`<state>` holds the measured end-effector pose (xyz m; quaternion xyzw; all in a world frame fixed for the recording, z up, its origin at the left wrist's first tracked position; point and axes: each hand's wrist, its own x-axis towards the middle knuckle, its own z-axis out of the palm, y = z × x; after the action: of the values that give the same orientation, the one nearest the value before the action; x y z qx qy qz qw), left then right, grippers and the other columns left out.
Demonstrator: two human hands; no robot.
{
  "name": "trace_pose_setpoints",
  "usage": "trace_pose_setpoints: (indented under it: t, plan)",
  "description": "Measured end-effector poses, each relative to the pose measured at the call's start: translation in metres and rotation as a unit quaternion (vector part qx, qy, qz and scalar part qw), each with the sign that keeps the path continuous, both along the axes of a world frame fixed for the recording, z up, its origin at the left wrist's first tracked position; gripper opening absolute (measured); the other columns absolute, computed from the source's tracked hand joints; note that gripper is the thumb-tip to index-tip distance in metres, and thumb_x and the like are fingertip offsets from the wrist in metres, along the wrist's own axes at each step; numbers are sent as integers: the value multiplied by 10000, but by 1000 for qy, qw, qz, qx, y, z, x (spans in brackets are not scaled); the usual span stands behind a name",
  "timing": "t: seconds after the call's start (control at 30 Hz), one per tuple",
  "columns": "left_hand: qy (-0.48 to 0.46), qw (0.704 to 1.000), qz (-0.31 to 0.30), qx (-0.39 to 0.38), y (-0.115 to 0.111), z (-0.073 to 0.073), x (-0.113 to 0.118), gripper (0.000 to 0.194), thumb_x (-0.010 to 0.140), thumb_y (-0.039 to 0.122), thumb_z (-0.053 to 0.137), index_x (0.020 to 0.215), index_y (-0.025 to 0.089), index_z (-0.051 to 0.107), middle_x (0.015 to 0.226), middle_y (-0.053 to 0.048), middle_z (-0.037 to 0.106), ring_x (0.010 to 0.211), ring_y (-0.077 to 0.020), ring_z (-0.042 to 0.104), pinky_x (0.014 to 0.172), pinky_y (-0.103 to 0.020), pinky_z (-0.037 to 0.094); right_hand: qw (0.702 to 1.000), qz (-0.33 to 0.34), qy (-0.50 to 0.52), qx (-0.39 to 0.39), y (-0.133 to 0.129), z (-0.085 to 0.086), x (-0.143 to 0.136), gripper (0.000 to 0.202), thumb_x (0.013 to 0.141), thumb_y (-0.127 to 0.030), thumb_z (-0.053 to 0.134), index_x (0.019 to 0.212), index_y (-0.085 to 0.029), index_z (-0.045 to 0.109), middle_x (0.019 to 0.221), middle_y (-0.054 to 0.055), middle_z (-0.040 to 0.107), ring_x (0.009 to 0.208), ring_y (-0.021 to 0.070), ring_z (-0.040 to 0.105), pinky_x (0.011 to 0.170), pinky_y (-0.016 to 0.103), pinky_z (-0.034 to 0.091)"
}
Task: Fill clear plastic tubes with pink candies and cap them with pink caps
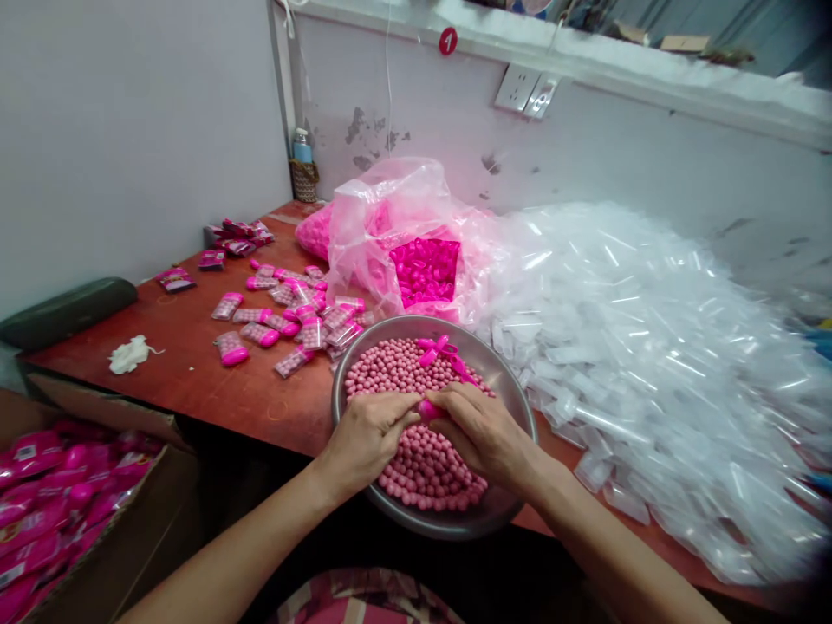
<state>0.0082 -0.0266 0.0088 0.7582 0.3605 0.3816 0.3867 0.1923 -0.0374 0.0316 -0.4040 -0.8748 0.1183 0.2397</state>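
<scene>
Over a metal bowl [448, 527] of round pink beads [390, 362], my two hands meet at a small bright pink cap [428, 410]. My right hand [481, 431] is closed with its fingers on the cap. Opposite it, my left hand [367, 436] is closed too, its thumb and fingertips touching the cap's side; whatever else lies inside this grip is hidden. A few loose pink caps [437, 349] rest on the beads at the bowl's far side.
Left of the bowl lie several bead-filled containers [312, 333] with pink caps. Behind stands an open plastic bag [390, 195] of pink caps. Clear empty containers [624, 347] are heaped at right. A cardboard box [139, 529] of pink packets sits lower left.
</scene>
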Motion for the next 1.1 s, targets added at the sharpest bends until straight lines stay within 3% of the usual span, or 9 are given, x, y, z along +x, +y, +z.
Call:
trace_pose_setpoints:
  t: [0.13,0.2,0.33,0.43,0.5,0.6,0.7,0.8,1.1]
  plan:
    - [-47,998,9,-45,3,2,1,264,836,171,516,1044,216,673,942,-52,704,886,-187,635,840,-291,473,993,-22,94,-61,2,0,0,168,869,-259,495,1000,-197,579,910,82,638,835,193,575,762,332,458]
    - [-111,988,7,-109,8,2,2,258,829,193,528,1042,199,675,966,-51,703,904,-192,634,842,-300,483,968,-55,198,-145,1,0,4,226,830,-287,565,1043,-217,592,974,72,648,891,203,589,812,356,465]
    - [-218,944,5,-247,17,1,2,291,810,228,555,1075,162,655,955,-54,705,839,-192,647,743,-293,523,831,-92,434,-334,-1,-4,14,306,750,-339,665,1035,-239,616,1009,56,647,882,199,615,795,356,497]
    - [-208,953,2,-222,17,0,1,268,802,212,574,1047,172,673,929,-48,707,884,-192,634,815,-302,495,759,-104,517,-382,1,-9,18,254,706,-331,710,920,-210,648,833,31,660,688,134,615,686,277,513]
    - [-168,973,-2,-159,15,-1,1,237,798,206,588,1010,198,693,938,-45,699,932,-191,613,878,-307,457,739,-108,528,-405,4,-11,16,254,681,-328,732,878,-191,649,776,17,647,629,107,595,620,232,508]
    - [-110,990,-1,-87,11,-1,0,217,793,223,606,986,247,702,988,-40,676,1009,-197,569,921,-312,419,710,-75,497,-493,9,-9,9,318,684,-357,721,931,-178,631,896,47,646,758,145,617,668,278,527]
    - [-98,993,4,-70,10,-2,1,222,807,223,589,999,256,696,1021,-39,664,1057,-196,545,940,-305,407,654,-18,470,-592,10,-8,0,316,758,-386,636,972,-154,624,964,91,646,887,192,619,793,382,505]
    - [-101,993,2,-60,9,-1,1,225,820,209,569,1004,238,694,1006,-42,670,1009,-186,574,915,-289,428,613,-5,492,-618,10,-10,-6,268,763,-341,621,930,-132,637,890,95,670,882,198,629,854,411,473]
    - [-66,995,1,-76,10,3,-4,239,826,205,543,1019,208,684,1007,-34,694,906,-172,627,845,-270,476,587,-64,543,-598,10,-15,-23,218,677,-276,630,813,-107,642,712,58,666,718,178,628,820,438,483]
